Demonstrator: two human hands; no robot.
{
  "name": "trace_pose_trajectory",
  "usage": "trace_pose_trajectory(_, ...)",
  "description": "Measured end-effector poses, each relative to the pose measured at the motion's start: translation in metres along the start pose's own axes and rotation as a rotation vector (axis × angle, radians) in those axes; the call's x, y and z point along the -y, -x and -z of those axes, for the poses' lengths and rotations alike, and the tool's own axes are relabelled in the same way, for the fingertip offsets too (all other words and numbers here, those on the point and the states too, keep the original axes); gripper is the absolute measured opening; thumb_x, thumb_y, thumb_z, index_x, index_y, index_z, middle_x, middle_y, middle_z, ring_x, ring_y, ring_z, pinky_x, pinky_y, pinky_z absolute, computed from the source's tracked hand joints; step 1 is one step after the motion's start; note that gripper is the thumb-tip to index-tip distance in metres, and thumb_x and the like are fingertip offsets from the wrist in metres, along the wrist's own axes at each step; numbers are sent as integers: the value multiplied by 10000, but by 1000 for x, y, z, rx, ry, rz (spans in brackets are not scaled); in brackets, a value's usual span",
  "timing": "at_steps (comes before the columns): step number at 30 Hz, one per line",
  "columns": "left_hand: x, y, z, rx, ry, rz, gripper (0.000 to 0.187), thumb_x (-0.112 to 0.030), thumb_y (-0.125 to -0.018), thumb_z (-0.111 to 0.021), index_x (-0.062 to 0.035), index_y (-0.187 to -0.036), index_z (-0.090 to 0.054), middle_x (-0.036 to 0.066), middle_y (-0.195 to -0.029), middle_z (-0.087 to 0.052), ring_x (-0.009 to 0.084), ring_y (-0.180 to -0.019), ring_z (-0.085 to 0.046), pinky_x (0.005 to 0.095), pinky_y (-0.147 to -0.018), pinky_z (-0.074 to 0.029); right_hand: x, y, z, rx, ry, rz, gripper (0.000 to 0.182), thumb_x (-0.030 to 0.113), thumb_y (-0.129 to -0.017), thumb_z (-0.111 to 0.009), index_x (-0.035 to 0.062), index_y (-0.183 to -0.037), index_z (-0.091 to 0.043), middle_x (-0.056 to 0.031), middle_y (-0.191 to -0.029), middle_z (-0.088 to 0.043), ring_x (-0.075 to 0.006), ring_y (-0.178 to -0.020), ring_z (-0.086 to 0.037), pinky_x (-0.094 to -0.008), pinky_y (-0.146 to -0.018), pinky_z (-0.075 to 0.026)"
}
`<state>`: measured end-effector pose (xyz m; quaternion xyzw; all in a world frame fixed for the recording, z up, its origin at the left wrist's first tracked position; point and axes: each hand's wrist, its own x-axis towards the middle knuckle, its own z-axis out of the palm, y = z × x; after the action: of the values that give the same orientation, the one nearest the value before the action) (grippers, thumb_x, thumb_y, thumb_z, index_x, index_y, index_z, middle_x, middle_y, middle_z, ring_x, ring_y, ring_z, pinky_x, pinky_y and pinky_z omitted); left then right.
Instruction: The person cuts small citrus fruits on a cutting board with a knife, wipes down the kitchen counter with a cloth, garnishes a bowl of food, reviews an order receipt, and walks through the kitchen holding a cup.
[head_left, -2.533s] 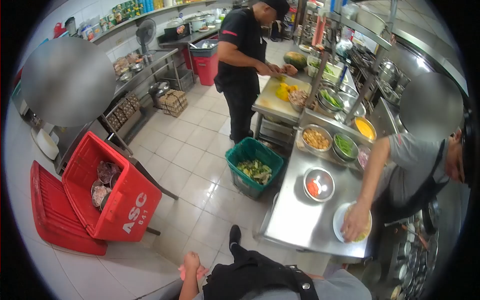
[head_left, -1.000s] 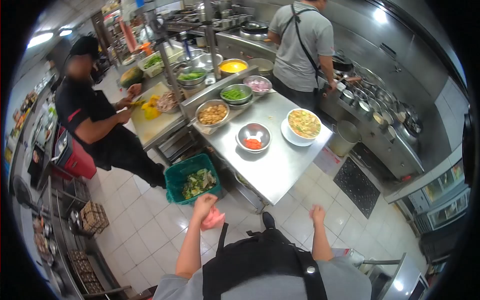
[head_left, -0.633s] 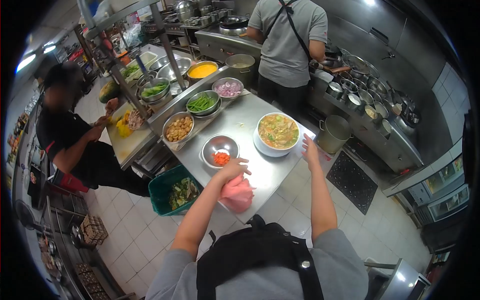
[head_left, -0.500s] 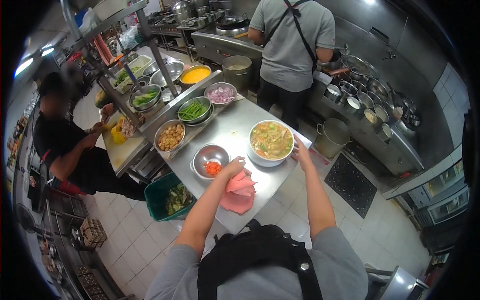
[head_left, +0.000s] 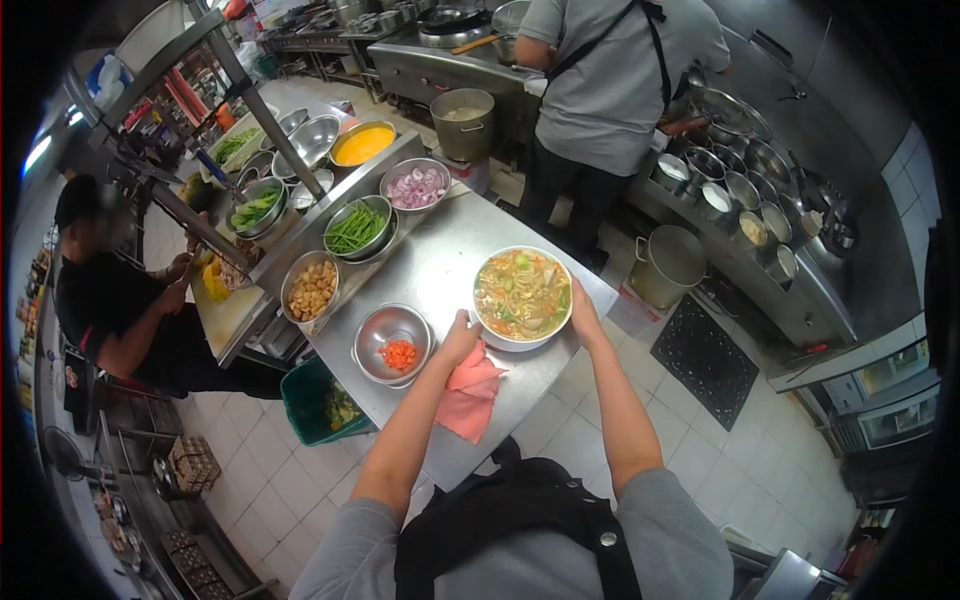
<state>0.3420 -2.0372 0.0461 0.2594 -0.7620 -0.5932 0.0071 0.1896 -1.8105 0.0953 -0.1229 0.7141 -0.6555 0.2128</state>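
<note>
A white bowl [head_left: 520, 344] full of noodle soup with vegetables [head_left: 523, 292] is between my hands at the steel table's right side. My left hand [head_left: 461, 338] is closed at the bowl's left side, its fingertips partly hidden. My right hand [head_left: 587, 314] grips the opposite side, fingers curled around behind the wall. Under my left wrist a pink cloth [head_left: 469, 398] lies crumpled; whether that hand also pinches it is hidden. Left of that hand stands a steel bowl [head_left: 378, 326] with chopped orange-red pieces [head_left: 398, 355] inside.
Bowls of sliced onion [head_left: 415, 187], green beans [head_left: 356, 229] and brown chunks [head_left: 311, 291] line the steel table's [head_left: 452, 238] far-left edge. A co-worker [head_left: 610, 90] stands at the stove; another person [head_left: 125, 300] works at left. A green bin [head_left: 310, 405] and large pot [head_left: 669, 267] flank the table.
My left hand has moved from above the cloth to the bowl's left side. My right hand stays on the other side. The view has shifted, and the co-worker at the stove leans further right.
</note>
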Motion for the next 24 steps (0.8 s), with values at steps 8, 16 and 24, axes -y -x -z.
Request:
trace_pose_trajectory(8,16,-8,-2,-3,16,-52,411,-182,-966,-585,73,-1250,-431,184,-1055,-615,210,-924,-621,317,-796,-513,5,2,-5,-4,-50,34,591,429,-1074,-253,23,-1459,-443,-155,-1452,-493,-241,-1356,-441,-327,-1135,-305)
trace_pose_trajectory(16,14,-9,-6,38,262,33,339,-71,-952,-525,55,-1235,-387,142,-846,-582,185,-603,-585,322,-507,-498,-2,6,-17,-112,-55,20,614,441,-1075,-231,1,-1442,-452,-163,-1440,-503,-247,-1354,-448,-331,-1125,-319)
trace_pose_trajectory(24,2,3,-9,30,373,4,430,-10,-928,-516,-24,-1304,-308,130,-794,-575,179,-542,-563,313,-457,-469,-2,7,-12,-44,-44,93,589,411,-1081,-245,-7,-1445,-443,-174,-1440,-499,-259,-1362,-439,-334,-1133,-311)
